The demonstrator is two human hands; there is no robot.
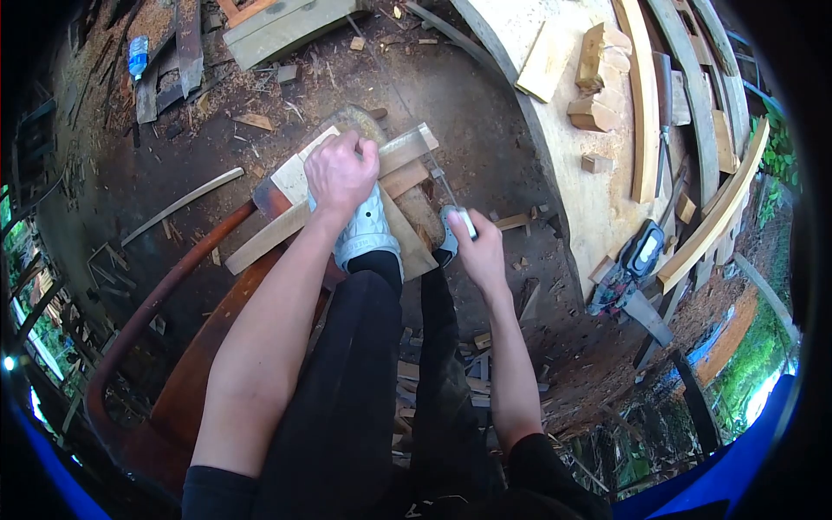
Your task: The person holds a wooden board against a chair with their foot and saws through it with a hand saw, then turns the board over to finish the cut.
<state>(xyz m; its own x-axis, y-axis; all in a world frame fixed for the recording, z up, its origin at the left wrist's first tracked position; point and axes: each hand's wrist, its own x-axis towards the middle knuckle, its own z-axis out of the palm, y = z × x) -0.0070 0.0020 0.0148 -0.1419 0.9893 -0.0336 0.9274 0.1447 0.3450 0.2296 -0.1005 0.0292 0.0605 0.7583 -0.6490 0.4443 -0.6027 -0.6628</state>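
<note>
My right hand [481, 251] is wrapped around the white handle of a saw [439, 176]. Its long thin blade runs up and away, passing right by the far end of a pale wooden strip [407, 149]. My left hand [341, 173] is closed over the middle of that strip, its fingertips hidden beneath the knuckles. A white clog [368, 230] on my foot presses down beside the left hand. Under the strip lie a short wood block [404, 180] and a wider board [407, 238]. The other clog [448, 227] is partly covered by the saw hand.
A reddish-brown wooden chair [165, 299] stands at the left. On the right, a large pale slab [555, 165] carries cut blocks [602, 61], curved strips [643, 104] and a power tool [641, 251]. A thick beam [290, 30], a water bottle [138, 57] and offcuts lie on the ground.
</note>
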